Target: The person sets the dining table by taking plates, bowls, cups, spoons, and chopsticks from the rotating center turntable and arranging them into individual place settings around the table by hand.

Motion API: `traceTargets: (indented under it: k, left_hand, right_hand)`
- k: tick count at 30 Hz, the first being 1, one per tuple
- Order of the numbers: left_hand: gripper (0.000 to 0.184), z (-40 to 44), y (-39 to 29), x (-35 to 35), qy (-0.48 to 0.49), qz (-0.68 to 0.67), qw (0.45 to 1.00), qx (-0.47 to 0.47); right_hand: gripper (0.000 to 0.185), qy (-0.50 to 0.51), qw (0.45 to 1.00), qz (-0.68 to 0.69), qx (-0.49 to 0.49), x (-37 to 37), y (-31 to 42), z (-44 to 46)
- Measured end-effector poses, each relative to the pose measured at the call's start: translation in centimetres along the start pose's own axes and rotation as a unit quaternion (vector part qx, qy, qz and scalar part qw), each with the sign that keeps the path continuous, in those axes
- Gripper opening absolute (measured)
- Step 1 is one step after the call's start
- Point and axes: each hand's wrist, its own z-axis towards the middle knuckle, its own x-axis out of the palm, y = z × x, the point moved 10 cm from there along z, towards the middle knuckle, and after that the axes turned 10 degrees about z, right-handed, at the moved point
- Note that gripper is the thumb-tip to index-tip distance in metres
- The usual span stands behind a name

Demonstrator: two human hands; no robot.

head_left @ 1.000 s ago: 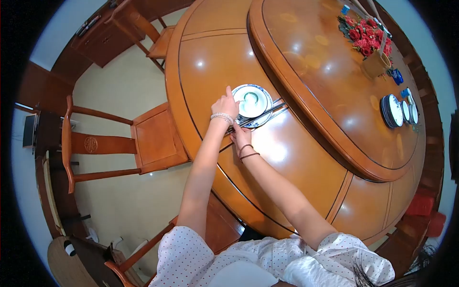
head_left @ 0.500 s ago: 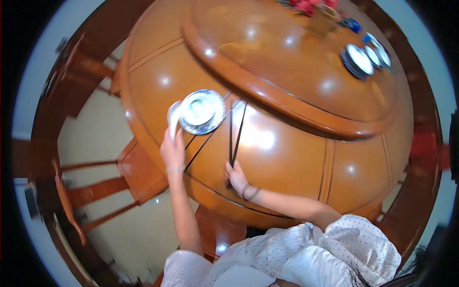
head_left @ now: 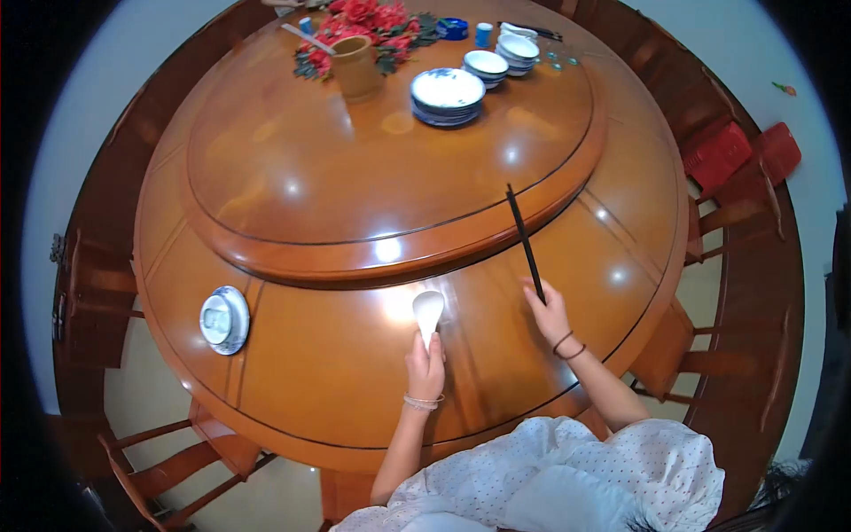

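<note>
My left hand is closed around the handle of a white soup spoon, its bowl end pointing away from me above the wooden table. To the right, my right hand grips black chopsticks, which lie close together and point forward toward the raised turntable. At the table's left side a small white bowl rests on a blue-and-white plate, well apart from both hands.
On the turntable stand a stack of plates, stacked bowls, a brown wooden pot and red flowers. Small glasses are at its far right. Wooden chairs surround the table; red stools stand behind.
My view has swung right, and both hands have moved away from the bowl and plate. The spoon has left the plate's side; the chopsticks, spread apart before, are now together. Both hands keep their grip.
</note>
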Motion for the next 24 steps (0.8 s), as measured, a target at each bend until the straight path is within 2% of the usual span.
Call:
traceTargets:
  k: [1,2,3,4,6,7,9,10,11,14,16,18,21,24]
  left_hand:
    - [0.022,0.1,-0.3,3.8,0.02,0.01,0.999,0.027]
    - [0.02,0.1,-1.0,7.4,0.035,0.021,0.998,0.054]
    - [0.019,-0.2,-2.3,10.7,0.071,-0.015,0.997,-0.007]
    - [0.019,0.1,-2.6,13.8,0.056,-0.013,0.998,-0.005]
    - [0.02,-1.1,-0.8,18.9,0.027,-0.158,0.986,-0.053]
    - [0.021,-1.7,-2.3,20.5,0.02,-0.144,0.987,-0.069]
    - [0.024,-2.1,-3.8,22.8,0.004,-0.098,0.993,-0.067]
    - [0.024,-2.1,-4.1,22.7,-0.02,-0.095,0.993,-0.066]
    - [0.025,-2.2,-4.4,22.6,-0.035,-0.074,0.995,-0.049]
    - [0.026,-1.4,-4.5,21.9,-0.085,-0.042,0.995,-0.034]
    - [0.029,-0.5,-4.6,21.6,-0.064,-0.035,0.993,-0.088]
    - [0.028,-0.1,-5.3,21.0,-0.101,-0.036,0.99,-0.096]
    - [0.026,-0.1,-6.4,19.5,-0.142,-0.044,0.987,-0.058]
    - [0.028,-0.5,-4.6,18.4,-0.141,-0.048,0.986,-0.079]
  right_hand:
    - [0.023,0.005,1.0,0.001,-0.009,-2.7,-0.6,2.0]
    - [0.03,0.019,0.998,-0.031,-0.049,-5.2,-0.3,4.0]
    - [0.039,0.036,0.993,-0.061,-0.094,-7.5,0.5,6.6]
    - [0.039,0.047,0.992,-0.055,-0.102,-9.6,1.3,9.0]
    - [0.055,0.085,0.977,-0.193,0.031,-13.1,-1.3,11.0]
    - [0.061,0.085,0.979,-0.167,-0.076,-14.1,-0.1,12.1]
    - [0.065,0.103,0.972,-0.194,-0.089,-16.2,-0.4,14.0]
    - [0.067,0.116,0.969,-0.197,-0.094,-16.5,0.3,14.8]
    - [0.071,0.147,0.952,-0.267,0.004,-16.6,-1.3,16.1]
    - [0.074,0.177,0.928,-0.322,-0.061,-15.0,-2.2,20.9]
    - [0.072,0.194,0.911,-0.355,-0.08,-13.5,-2.5,22.7]
    - [0.07,0.214,0.891,-0.387,-0.099,-11.8,-2.9,23.7]
    - [0.062,0.213,0.874,-0.426,-0.092,-11.4,-3.1,23.7]
    - [0.062,0.199,0.878,-0.424,-0.102,-10.7,-3.1,23.6]
